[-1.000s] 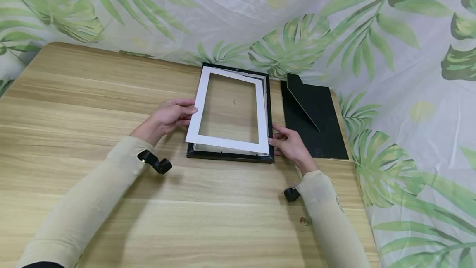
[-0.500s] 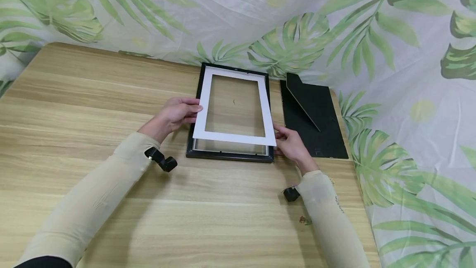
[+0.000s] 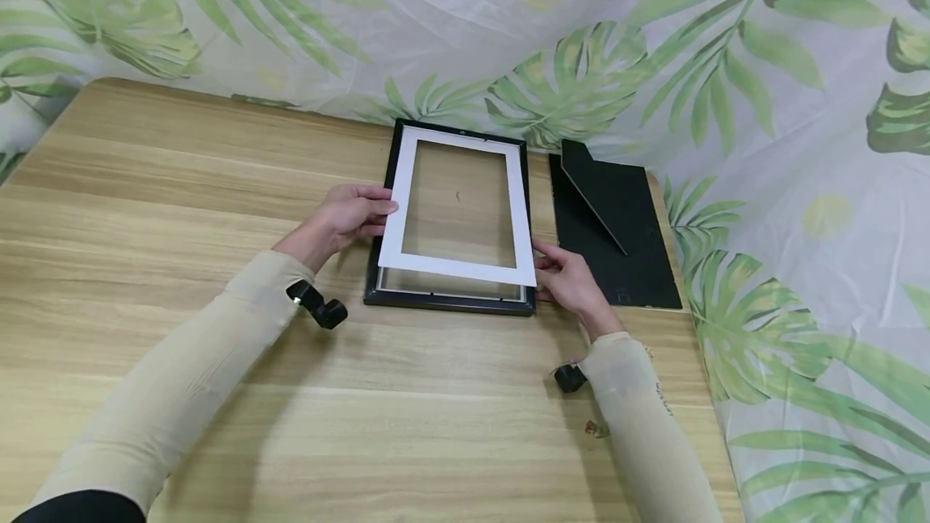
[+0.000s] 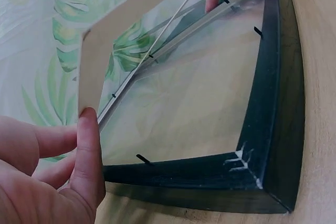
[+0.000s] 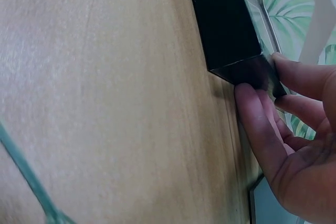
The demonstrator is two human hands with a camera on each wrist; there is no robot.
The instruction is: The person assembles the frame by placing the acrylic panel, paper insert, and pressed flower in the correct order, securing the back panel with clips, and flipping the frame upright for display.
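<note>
A black picture frame (image 3: 446, 304) lies on the wooden table, its inside facing up, with small dark tabs along the rim and clear glass (image 4: 194, 87) within. Over it I hold a white picture mat (image 3: 456, 270), a flat border with a rectangular opening. My left hand (image 3: 347, 216) pinches the mat's left edge between thumb and fingers; the left wrist view shows the mat (image 4: 97, 66) tilted up off the frame. At the frame's lower right side, my right hand (image 3: 569, 285) grips the frame (image 5: 228, 24), thumb at the inner rim, fingers against the outer side.
To the right of the frame lies a black backing board (image 3: 643, 224) with its easel leg (image 3: 584, 192) raised. Behind the table (image 3: 182, 168) hangs a leaf-print cloth (image 3: 450, 14), which also runs down the right side.
The mat has shifted right with my left hand and swung straighter over the frame, baring more of the frame's left rim. The right hand has stayed in place.
</note>
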